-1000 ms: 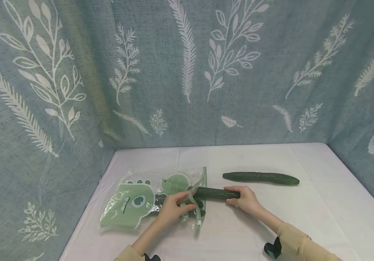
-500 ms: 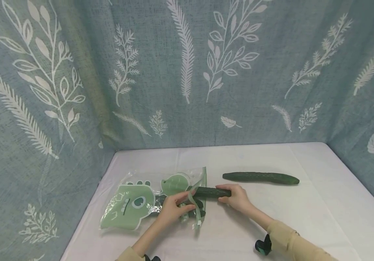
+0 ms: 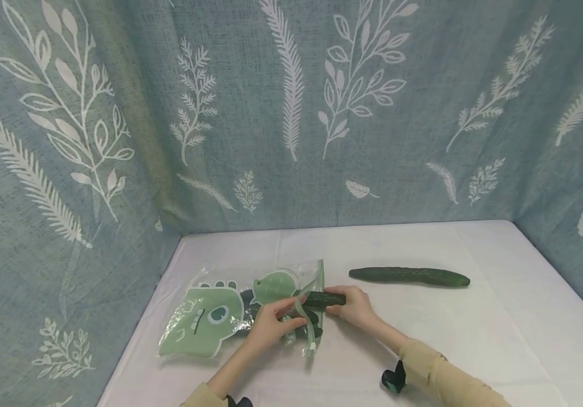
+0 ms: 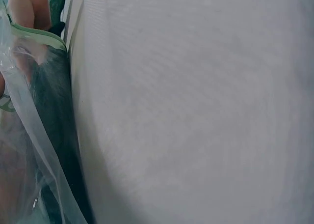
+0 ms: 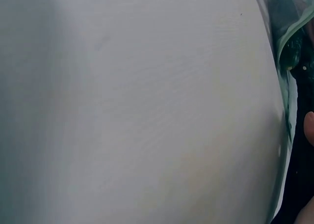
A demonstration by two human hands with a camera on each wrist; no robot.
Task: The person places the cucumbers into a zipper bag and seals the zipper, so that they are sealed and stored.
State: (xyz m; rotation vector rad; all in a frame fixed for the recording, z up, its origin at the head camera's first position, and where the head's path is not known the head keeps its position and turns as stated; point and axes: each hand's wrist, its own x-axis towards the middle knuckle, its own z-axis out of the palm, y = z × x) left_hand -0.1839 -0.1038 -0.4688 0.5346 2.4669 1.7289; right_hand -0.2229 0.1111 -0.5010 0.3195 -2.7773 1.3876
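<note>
The right hand (image 3: 357, 308) grasps the outer end of a cucumber (image 3: 324, 299), whose other end lies inside the mouth of a clear zip bag (image 3: 320, 271). The left hand (image 3: 268, 328) grips the bag at that mouth. Its label-like print (image 3: 204, 328) (a one-eyed, toothy green cartoon creature) covers the far end. Beyond, a second cucumber (image 3: 408, 276) lies on the white cloth (image 3: 484, 316).

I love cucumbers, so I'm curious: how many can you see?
4 visible: one loose cucumber on the table; a second cucumber in the right hand, partly inside the bag; two inner cucumbers, ends near its opening. The bag and left hand may hide more.
</note>
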